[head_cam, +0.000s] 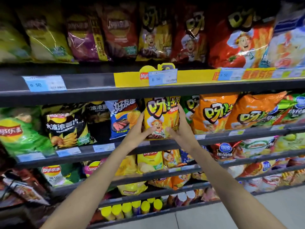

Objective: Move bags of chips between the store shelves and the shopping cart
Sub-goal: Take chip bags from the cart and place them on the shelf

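both hands are reaching up to the second shelf (165,143) from the top and are holding one yellow bag of chips (160,116) between them. the left hand (137,132) is lying along the bag's left edge with its thumb across the lower front, and the right hand (179,128) is mirroring it on the right edge, fingers running up the side and thumb pressing the front near the bottom. so the hands are apart from each other and clamped on the bag from both sides.

the bag is standing upright on the shelf, its bottom edge sitting at the shelf lip, squeezed between a blue bag (123,119) on its left and a green bag (188,104) with orange bags (214,113) on its right. it is not possible to tell from this view whether the bag is being lifted out or being seated back in; either reading fits the task.

the shopping cart is not showing anywhere in view, so how many bags are already moved cannot be judged. judging by how things lie, this single transfer is sitting right at its shelf end: the bag is neither clear of the shelf nor released. what seems left is either carrying it down to the cart or letting go and squaring it up in the row.
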Available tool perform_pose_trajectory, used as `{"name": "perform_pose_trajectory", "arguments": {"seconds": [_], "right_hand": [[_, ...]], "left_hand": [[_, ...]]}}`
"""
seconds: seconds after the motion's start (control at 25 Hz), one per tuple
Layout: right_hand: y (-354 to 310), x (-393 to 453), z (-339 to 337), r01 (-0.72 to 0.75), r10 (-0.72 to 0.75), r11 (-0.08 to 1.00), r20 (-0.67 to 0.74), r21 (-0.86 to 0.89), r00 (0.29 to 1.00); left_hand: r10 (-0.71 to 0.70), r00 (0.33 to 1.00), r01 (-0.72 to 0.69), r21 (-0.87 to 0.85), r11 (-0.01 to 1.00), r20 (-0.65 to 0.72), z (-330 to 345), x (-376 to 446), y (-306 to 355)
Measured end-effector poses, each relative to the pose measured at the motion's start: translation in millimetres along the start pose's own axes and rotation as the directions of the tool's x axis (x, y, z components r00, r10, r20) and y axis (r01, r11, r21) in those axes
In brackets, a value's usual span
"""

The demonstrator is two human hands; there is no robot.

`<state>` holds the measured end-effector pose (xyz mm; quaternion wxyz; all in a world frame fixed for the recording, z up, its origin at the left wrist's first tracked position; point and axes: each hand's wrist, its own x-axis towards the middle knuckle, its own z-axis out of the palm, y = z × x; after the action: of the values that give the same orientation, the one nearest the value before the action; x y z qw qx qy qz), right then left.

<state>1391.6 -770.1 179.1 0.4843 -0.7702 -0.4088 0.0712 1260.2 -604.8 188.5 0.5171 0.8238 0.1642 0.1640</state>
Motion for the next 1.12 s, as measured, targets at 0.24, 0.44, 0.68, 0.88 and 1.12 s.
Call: {"name": "perform_pose_trajectory", "arguments": {"seconds": [0.24, 0.44, 0.68, 0.88, 1.12], "right_hand": [[18, 21, -3, 0.106, -0.109, 0.990, -0.029, -0.092, 0.994], [32, 22, -11, 0.182, -0.182, 0.977, 0.011, -0.113, 0.983], [56, 9, -16, 0.100, -0.102, 0.988, -0.012, -0.122, 0.995], [53, 11, -16, 0.095, -0.097, 0.982, -0.005, -0.163, 0.995], [54, 6, -24, 0.091, -0.089, 0.996, 0.075, -0.021, 0.993]], "left_hand": [[0.000, 1.000, 0.000, 0.006, 1.000, -0.009, 3, 19, 0], [0.000, 1.000, 0.000, 0.026, 1.000, 0.007, 15, 25, -6], [-0.038, 0.999, 0.036, 0.082, 0.996, 0.028, 39, 25, -10], [-0.065, 0.997, 0.063, 0.078, 0.995, 0.032, 41, 27, -11], [-0.069, 0.997, 0.073, 0.125, 0.989, -0.037, 46, 22, -12]]}}
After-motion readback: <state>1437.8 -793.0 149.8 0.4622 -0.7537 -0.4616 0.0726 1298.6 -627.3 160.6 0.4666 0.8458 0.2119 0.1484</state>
